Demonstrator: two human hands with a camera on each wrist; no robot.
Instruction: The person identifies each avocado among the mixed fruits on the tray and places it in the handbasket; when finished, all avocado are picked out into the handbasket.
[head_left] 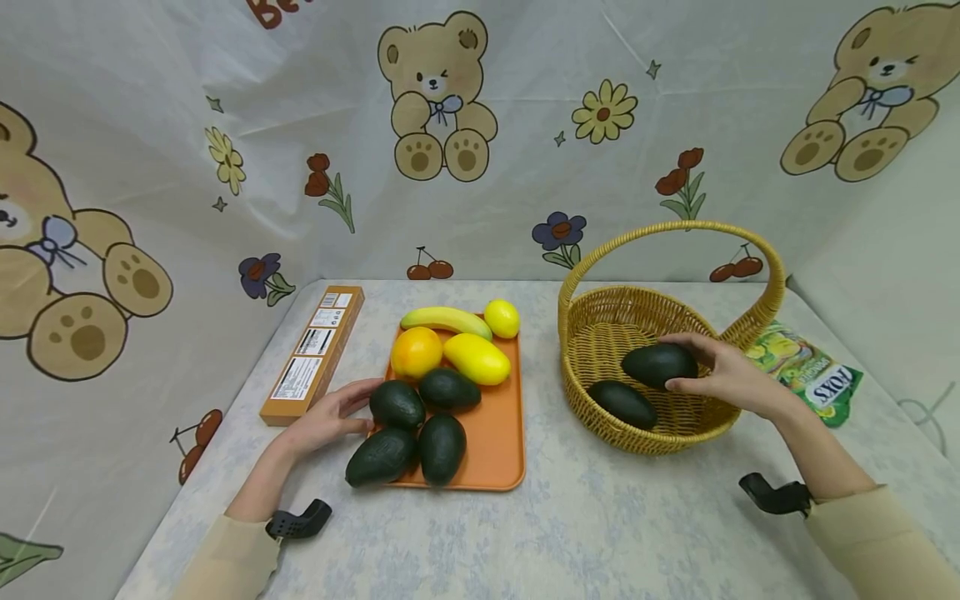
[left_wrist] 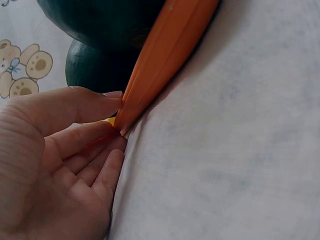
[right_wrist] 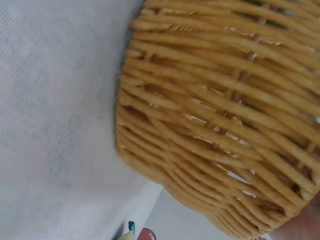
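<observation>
Inside the wicker basket, my right hand grips a dark green avocado between thumb and fingers. A second avocado lies beside it in the basket. At the left edge of the orange tray, my left hand pinches the rim, with the thumb on one side and fingers at the other. Several avocados are grouped on the tray's near left part, one overhanging its corner. In the right wrist view the basket's woven side hides the held avocado and most of the hand.
Behind the avocados, the tray bears an orange, a yellow mango-like fruit, a banana and a lemon. A long brown box lies left of it. A green FOX'S bag lies right of the basket, below its tall handle.
</observation>
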